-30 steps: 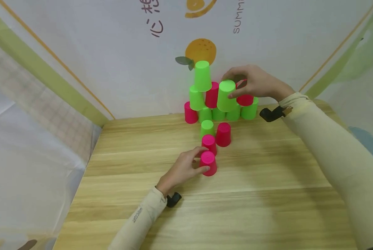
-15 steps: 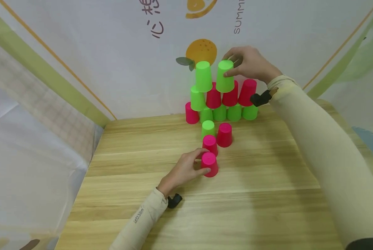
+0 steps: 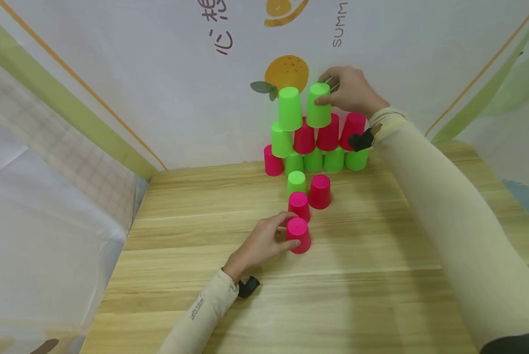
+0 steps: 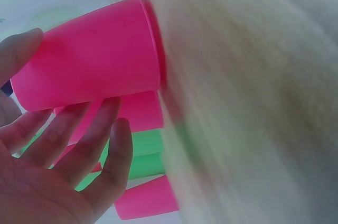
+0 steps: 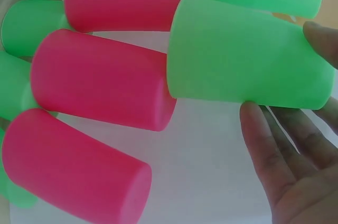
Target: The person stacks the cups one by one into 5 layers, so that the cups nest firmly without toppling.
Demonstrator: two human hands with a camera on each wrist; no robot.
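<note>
My right hand (image 3: pixel 348 88) grips an upside-down green cup (image 5: pixel 243 55) between thumb and fingers, at the third level of a cup stack. That cup overlaps the tops of two red cups (image 3: pixel 327 132) in the second row. To its left, another green cup (image 3: pixel 290 109) stands at the same level. The bottom row holds a red cup (image 3: pixel 273 161) at the left end and several green cups (image 3: pixel 333 160). Nearer the front, my left hand (image 3: pixel 264 241) holds a pink cup (image 4: pixel 90 55) upside down on the table, thumb on one side and fingers on the other.
Behind the left hand's cup stand another pink cup (image 3: pixel 299 206), a green cup (image 3: pixel 296 182) and a red cup (image 3: pixel 320 191), all upside down on the wooden table (image 3: pixel 193 216). A printed white cloth (image 3: pixel 180 108) hangs right behind the stack.
My right hand has raised the green cup from in front of the second row to the third level, beside the other green cup. The left hand keeps its hold on the pink cup.
</note>
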